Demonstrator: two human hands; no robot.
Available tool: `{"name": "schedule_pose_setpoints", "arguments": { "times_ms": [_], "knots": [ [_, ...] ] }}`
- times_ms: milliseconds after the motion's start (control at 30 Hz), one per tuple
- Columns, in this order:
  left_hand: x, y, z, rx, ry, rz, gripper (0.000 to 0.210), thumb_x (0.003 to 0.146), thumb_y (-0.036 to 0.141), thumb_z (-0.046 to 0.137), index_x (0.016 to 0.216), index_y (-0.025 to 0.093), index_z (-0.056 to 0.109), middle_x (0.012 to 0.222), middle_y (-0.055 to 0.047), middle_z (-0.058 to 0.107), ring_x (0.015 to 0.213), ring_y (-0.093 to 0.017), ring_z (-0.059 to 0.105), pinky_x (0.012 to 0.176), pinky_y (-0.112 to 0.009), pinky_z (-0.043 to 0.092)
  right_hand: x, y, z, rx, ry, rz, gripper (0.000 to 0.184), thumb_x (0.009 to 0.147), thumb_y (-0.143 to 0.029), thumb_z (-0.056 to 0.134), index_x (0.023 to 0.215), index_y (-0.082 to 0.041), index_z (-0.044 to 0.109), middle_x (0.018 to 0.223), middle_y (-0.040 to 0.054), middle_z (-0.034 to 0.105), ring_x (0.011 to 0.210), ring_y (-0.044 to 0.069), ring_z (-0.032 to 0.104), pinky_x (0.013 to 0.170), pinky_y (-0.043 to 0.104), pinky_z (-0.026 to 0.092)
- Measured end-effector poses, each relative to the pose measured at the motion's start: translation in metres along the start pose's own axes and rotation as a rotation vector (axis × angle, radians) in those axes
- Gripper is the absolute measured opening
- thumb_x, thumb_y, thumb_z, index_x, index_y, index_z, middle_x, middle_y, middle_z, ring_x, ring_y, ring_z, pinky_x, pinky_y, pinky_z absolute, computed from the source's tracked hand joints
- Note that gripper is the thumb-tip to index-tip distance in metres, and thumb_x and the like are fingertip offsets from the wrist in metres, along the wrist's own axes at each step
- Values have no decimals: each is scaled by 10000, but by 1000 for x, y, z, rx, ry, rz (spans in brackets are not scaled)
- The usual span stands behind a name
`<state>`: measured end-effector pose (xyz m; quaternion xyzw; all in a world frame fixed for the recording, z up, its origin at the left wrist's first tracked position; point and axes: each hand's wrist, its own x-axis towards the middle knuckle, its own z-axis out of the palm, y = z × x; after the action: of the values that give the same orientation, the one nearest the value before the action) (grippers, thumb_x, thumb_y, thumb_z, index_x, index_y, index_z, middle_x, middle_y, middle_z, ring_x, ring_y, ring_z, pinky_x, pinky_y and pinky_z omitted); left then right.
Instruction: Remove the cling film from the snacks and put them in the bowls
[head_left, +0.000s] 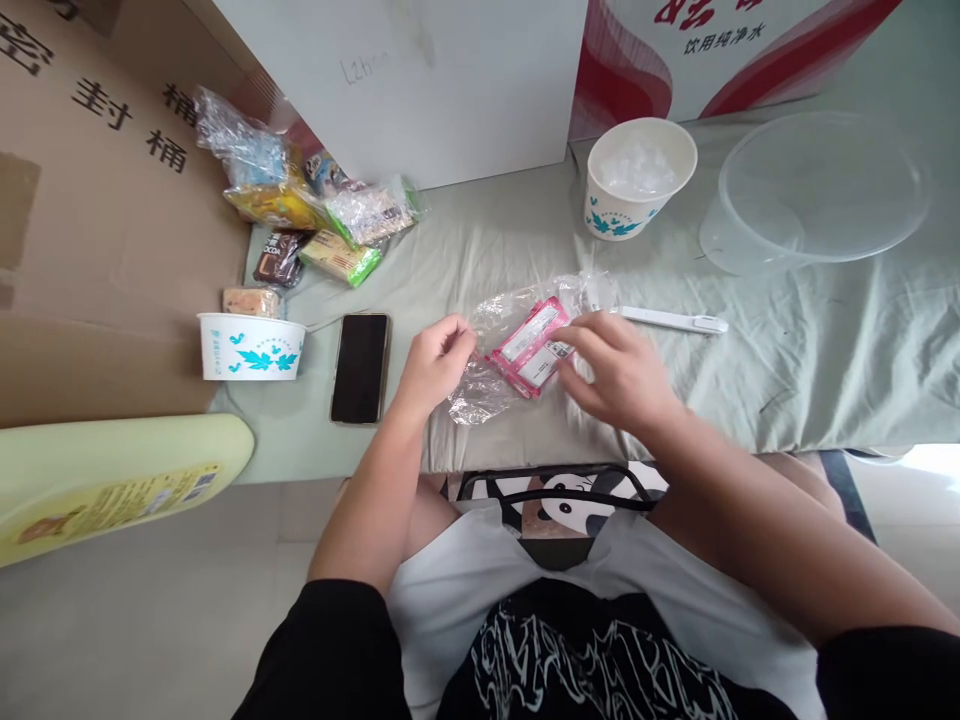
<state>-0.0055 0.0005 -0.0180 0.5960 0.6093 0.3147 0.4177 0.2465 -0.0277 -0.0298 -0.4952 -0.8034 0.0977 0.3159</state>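
A pink snack packet (534,345) with white label panels lies on a crinkled clear plastic bag (480,402) in front of me. My left hand (439,355) is closed, its thumb and fingers pinching the left edge of that bag. My right hand (619,365) reaches over the packet's right side with fingers apart, the fingertips at its label; a firm hold does not show. Just beyond the right hand lies a white slim tool (675,320), possibly a cutter, one end near the bag. Left of my left hand is a dark phone (360,368).
Wrapped snacks (277,200) are heaped at the back left, beside a cardboard box (112,230). A paper bowl (253,348) lies near the phone. At the back right are a paper bucket (637,180) holding clear plastic and a transparent tub (750,235). White boxes (450,90) border the back.
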Motion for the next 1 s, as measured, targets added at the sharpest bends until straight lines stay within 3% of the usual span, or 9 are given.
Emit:
{"name": "schedule_pose_setpoints", "arguments": {
  "times_ms": [133,233,367,433,533,667,833,900,1000],
  "knots": [
    [-5,13,-5,-336,-88,-126,214,857,382,582,733,208,568,998,-55,735,961,-226,702,769,-347,572,-7,-19,5,136,-110,264,397,975,-421,492,1259,-186,640,1062,144,716,982,315,661,872,497,551],
    [-12,30,-6,-587,-166,-138,349,909,486,514,704,207,473,1191,-67,732,1119,-296,716,866,-488,609,-6,-22,2,499,-156,560,483,964,-543,496,1292,-206,603,1103,128,725,1031,314,681,947,537,548],
    [-19,46,-6,-651,98,-72,490,948,651,451,717,222,487,1129,-66,746,1202,-343,698,849,-570,611,-3,-25,3,1331,-285,913,575,888,-727,538,1214,-257,595,1207,121,719,1060,299,713,878,494,610],
    [-19,50,-7,-649,233,-50,504,935,709,462,755,243,527,1094,-70,746,1274,-345,662,875,-572,606,-2,-29,8,1567,-305,1018,542,808,-701,666,1131,-272,591,1203,106,718,1065,286,719,822,441,621],
    [-14,50,-8,-653,276,-37,494,916,734,470,784,266,552,1059,-73,733,1320,-321,629,920,-549,597,-1,-36,16,1564,-256,1082,537,705,-506,836,1110,-287,560,1214,67,702,1087,242,706,803,361,607],
    [-3,33,-8,-630,223,-3,438,917,598,481,677,235,430,937,-59,689,1151,-267,684,958,-481,576,1,-41,20,1329,-210,1071,824,697,-425,863,1392,-307,435,1328,101,635,1158,243,674,898,398,608],
    [6,-6,-17,-316,501,89,317,815,382,612,605,234,427,784,-26,589,1127,-226,634,1053,-333,486,7,-40,18,1268,-258,1067,1046,708,-442,858,1563,-290,275,1338,121,642,1218,267,655,974,444,615],
    [5,-16,-23,-238,412,-10,255,784,331,649,605,225,501,851,-30,637,1164,-230,614,1017,-296,483,8,-40,19,1246,-266,1062,986,739,-462,833,1554,-284,307,1338,121,647,1212,266,663,975,441,620],
    [1,-16,-28,-227,210,-150,206,778,319,682,643,210,570,856,-35,668,1020,-215,643,832,-267,515,8,-41,20,1202,-275,1041,899,782,-480,795,1537,-286,345,1363,130,633,1201,264,674,966,436,624]
  ]
}}
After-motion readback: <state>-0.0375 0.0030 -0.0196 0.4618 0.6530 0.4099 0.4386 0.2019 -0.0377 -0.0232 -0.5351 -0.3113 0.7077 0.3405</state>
